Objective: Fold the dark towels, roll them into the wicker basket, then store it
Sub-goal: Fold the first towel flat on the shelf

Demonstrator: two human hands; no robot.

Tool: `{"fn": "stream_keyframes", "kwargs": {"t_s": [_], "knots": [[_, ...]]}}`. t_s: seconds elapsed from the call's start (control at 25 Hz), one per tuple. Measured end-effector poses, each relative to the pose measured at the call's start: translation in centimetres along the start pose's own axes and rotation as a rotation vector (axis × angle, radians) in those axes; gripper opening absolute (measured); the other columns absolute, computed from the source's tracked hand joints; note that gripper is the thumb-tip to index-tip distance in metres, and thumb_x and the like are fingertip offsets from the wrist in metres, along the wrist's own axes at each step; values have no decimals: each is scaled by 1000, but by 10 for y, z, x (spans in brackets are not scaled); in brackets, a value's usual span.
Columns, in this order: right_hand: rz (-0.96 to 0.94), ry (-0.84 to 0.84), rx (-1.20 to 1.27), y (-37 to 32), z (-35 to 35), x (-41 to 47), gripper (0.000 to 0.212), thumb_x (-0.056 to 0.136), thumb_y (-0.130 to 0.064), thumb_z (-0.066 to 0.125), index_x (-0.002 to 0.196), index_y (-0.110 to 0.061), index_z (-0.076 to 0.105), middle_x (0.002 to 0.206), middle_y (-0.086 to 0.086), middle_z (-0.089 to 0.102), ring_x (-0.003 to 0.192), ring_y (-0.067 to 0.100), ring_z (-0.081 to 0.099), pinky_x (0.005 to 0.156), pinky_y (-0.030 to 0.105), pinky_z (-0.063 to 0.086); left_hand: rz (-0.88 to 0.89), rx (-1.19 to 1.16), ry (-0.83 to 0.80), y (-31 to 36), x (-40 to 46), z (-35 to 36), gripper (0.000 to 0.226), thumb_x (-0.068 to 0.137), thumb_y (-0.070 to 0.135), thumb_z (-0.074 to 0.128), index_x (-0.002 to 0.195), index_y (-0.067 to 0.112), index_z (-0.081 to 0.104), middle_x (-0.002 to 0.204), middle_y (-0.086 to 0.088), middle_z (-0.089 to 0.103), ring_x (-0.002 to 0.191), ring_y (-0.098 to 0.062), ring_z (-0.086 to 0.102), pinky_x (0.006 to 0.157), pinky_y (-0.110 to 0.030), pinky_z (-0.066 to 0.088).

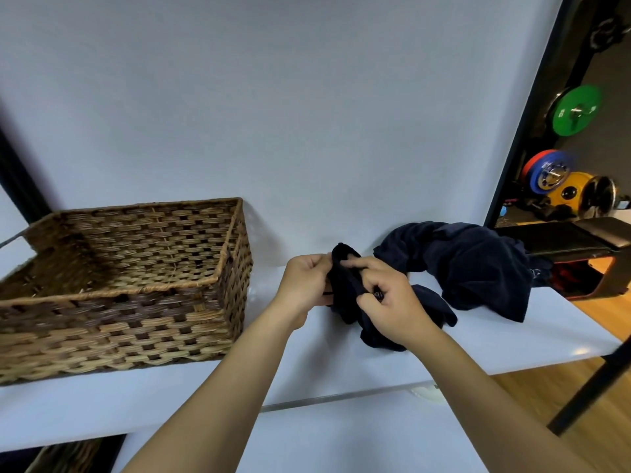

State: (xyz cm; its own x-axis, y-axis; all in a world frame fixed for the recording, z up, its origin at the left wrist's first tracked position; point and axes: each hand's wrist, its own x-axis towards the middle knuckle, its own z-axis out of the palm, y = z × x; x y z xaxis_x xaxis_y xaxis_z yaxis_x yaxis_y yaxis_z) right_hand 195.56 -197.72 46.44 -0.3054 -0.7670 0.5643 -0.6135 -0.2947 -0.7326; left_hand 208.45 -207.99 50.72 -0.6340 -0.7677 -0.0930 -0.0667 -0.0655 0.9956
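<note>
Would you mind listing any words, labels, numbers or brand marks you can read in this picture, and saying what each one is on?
None can be read.
Dark towel pile: a small pale mark at its right edge, too blurred to read.
Towel held by the left hand and right hand: a small tag-like spot, unreadable.
Green weight plate: any lettering too small to tell.
Wicker basket: no text shows.

I count one wicker basket (119,278) on the tabletop (341,370). Dark towels: one bunched in my two hands, left (304,285) and right (392,308), plus a heap (478,268) beside them whose number I cannot tell. Behind, I see four colored weight plates: one green (576,110), one red (532,165), one blue (549,172), one yellow (570,192).
</note>
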Motion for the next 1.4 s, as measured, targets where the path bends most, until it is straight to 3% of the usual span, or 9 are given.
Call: {"fn": "stream_keyframes", "kwargs": {"t_s": [0.16,0.28,0.44,0.64,0.76,0.84,1.0,1.2,1.4], "knots": [[124,38,47,-13,9,10,20,82,-33,73,88,-20,59,102,-3,63,103,8,62,87,21,48,50,48,-2,3,-6,2,19,105,21,50,113,22,67,102,-11,76,80,-26,73,84,-55,60],[162,32,-37,-16,12,13,32,91,-13,68,114,-35,63,101,-6,58,97,5,59,84,13,45,36,45,-41,5,-7,1,28,106,12,40,125,23,57,100,-11,74,80,-26,69,83,-51,59],[142,131,-87,-17,11,12,28,92,-1,58,105,-19,76,96,-9,61,92,6,62,79,13,45,56,75,-28,6,-9,-1,32,105,9,37,129,24,53,86,-5,65,71,-20,63,79,-44,61],[47,124,-115,-20,8,8,28,88,3,55,98,-16,73,104,-22,68,102,2,65,89,19,50,85,102,-72,7,-8,-4,31,107,10,35,126,24,56,85,-6,64,75,-23,64,83,-47,60],[118,56,-100,-25,5,8,22,92,0,52,97,-15,66,94,-18,71,83,3,67,72,15,50,99,73,-130,8,-11,-5,42,96,-1,38,124,24,58,73,-1,69,75,-22,67,86,-49,59],[146,23,-116,-27,1,10,19,94,-4,52,98,-19,62,84,-8,70,70,9,64,61,16,47,133,98,-177,5,-9,-5,45,84,-1,44,120,23,59,73,-13,64,72,-29,61,81,-52,57],[172,37,-111,-28,-4,12,19,94,-6,53,95,-24,59,81,-8,67,68,9,60,60,15,44,194,185,-190,-1,-3,-4,30,87,2,49,96,24,66,72,-23,54,64,-34,44,67,-50,45],[288,58,-299,-26,-9,12,16,90,-13,53,95,-28,50,87,-8,61,75,13,61,64,38,53,333,275,9,16,7,-9,23,97,6,55,92,24,67,77,-10,75,80,-38,73,80,-57,60],[470,13,-596,-17,-46,18,11,92,-16,52,83,-23,51,77,-3,60,66,19,58,54,36,45,437,317,283,65,30,-33,21,97,12,56,91,29,66,78,1,76,72,-19,75,80,-48,61]]}}
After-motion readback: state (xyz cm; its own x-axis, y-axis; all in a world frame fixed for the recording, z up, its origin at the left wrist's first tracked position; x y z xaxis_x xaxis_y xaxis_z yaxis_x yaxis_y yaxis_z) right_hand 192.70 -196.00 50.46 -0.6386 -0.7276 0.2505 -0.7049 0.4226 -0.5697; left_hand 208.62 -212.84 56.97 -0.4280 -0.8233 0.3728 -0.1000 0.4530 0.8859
